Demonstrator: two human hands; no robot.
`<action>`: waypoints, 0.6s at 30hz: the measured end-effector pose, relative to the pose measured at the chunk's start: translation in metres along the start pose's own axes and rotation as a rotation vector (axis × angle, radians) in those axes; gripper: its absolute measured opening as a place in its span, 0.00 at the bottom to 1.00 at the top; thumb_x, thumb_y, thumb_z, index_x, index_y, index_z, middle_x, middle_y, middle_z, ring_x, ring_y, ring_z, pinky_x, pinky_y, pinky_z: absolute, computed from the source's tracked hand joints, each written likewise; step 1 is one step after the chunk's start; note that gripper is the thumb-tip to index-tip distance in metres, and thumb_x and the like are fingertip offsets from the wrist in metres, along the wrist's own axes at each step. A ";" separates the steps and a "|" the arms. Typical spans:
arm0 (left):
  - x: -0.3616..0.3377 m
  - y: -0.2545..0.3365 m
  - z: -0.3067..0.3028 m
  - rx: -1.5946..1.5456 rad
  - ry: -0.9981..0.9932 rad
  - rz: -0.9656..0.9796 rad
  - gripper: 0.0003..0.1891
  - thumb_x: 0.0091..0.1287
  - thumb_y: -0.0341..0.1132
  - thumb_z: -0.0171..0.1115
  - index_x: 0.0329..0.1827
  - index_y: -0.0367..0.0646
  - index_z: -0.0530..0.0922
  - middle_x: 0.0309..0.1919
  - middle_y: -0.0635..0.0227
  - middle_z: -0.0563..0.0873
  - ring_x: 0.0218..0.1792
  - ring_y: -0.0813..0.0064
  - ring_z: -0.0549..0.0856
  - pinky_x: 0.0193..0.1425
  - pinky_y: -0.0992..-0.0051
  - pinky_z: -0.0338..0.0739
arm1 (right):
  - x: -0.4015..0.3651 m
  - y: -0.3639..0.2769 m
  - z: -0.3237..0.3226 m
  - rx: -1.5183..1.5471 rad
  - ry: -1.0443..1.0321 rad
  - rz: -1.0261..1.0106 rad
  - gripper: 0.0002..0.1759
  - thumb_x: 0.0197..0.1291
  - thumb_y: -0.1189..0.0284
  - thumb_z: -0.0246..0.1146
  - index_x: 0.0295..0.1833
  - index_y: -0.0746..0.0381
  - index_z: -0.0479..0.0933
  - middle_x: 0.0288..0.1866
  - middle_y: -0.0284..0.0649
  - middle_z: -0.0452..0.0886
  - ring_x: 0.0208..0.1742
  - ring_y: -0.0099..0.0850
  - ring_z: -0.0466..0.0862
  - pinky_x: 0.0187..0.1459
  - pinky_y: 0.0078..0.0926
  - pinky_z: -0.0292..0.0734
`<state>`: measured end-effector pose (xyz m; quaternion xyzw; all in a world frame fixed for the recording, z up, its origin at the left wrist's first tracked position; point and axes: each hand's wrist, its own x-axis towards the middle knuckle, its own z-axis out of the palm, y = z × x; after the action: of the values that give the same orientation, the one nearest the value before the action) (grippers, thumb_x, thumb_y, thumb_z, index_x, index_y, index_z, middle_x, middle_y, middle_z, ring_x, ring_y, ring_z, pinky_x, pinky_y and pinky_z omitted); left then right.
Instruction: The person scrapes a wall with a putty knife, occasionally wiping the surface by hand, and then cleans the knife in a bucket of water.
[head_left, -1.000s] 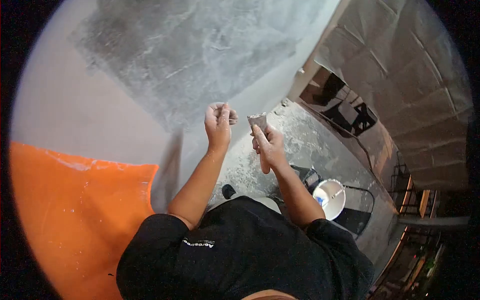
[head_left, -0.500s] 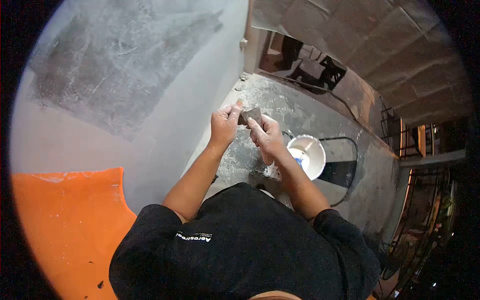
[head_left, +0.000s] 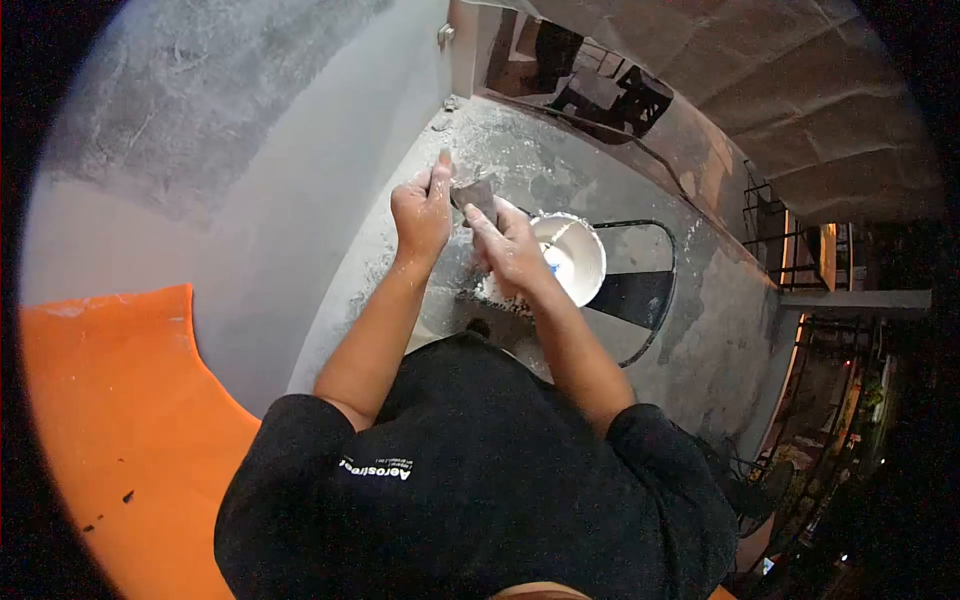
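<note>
Both my hands are raised close together in front of me, dusted with white. My right hand (head_left: 510, 245) is closed round a putty knife, its grey, smeared blade (head_left: 478, 194) pointing up and left. My left hand (head_left: 424, 212) is closed just left of that blade, with a narrow orange-tinted tip (head_left: 445, 158) rising above its fingers. What it belongs to is mostly hidden in the grip. Below and right of my right hand, a white bucket (head_left: 597, 255) stands on the floor, with white material and a bit of blue inside.
A grey wall (head_left: 300, 160) with a rough darker patch rises on the left. An orange curved panel (head_left: 110, 370) is at lower left. White splatter marks the concrete floor (head_left: 640, 400). A black-framed item (head_left: 655, 300) lies by the bucket, and a brown sheet (head_left: 760, 90) hangs upper right.
The view has shifted, so the hands, bucket and wall appear further left. My hands have parted slightly, and the orange-tinted tip in the left one stands higher.
</note>
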<state>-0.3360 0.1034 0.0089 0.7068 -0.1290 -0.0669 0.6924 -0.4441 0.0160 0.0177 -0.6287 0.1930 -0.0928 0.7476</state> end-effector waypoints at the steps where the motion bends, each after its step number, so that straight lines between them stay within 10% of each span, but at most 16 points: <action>1: -0.002 0.000 -0.001 0.010 0.003 -0.004 0.18 0.74 0.40 0.62 0.27 0.37 0.82 0.18 0.78 0.78 0.22 0.87 0.74 0.26 0.77 0.68 | -0.003 0.003 -0.006 -0.047 0.019 0.017 0.13 0.74 0.62 0.58 0.45 0.63 0.75 0.21 0.27 0.72 0.18 0.18 0.71 0.19 0.22 0.66; 5: -0.008 0.001 -0.002 0.004 -0.257 0.053 0.10 0.72 0.35 0.64 0.45 0.36 0.82 0.38 0.69 0.87 0.38 0.83 0.83 0.46 0.80 0.78 | -0.017 0.005 -0.012 -0.031 0.060 0.019 0.13 0.75 0.63 0.57 0.42 0.62 0.76 0.21 0.24 0.70 0.19 0.15 0.66 0.20 0.20 0.60; 11: -0.044 0.020 -0.014 -0.112 -0.380 0.022 0.08 0.69 0.30 0.64 0.47 0.36 0.84 0.40 0.69 0.87 0.41 0.81 0.83 0.49 0.78 0.78 | -0.040 0.011 -0.008 -0.250 -0.003 -0.047 0.19 0.74 0.63 0.58 0.55 0.69 0.77 0.41 0.45 0.86 0.44 0.31 0.85 0.49 0.33 0.77; 18: -0.060 0.011 -0.035 -0.194 -0.448 -0.033 0.07 0.67 0.26 0.61 0.43 0.36 0.86 0.36 0.69 0.88 0.38 0.82 0.84 0.47 0.78 0.78 | -0.064 0.012 0.000 -0.410 -0.010 -0.122 0.17 0.72 0.63 0.58 0.55 0.66 0.78 0.39 0.51 0.86 0.41 0.37 0.87 0.46 0.35 0.78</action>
<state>-0.3854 0.1531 0.0161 0.6063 -0.2609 -0.2454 0.7100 -0.5031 0.0427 0.0174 -0.7785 0.1655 -0.0937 0.5981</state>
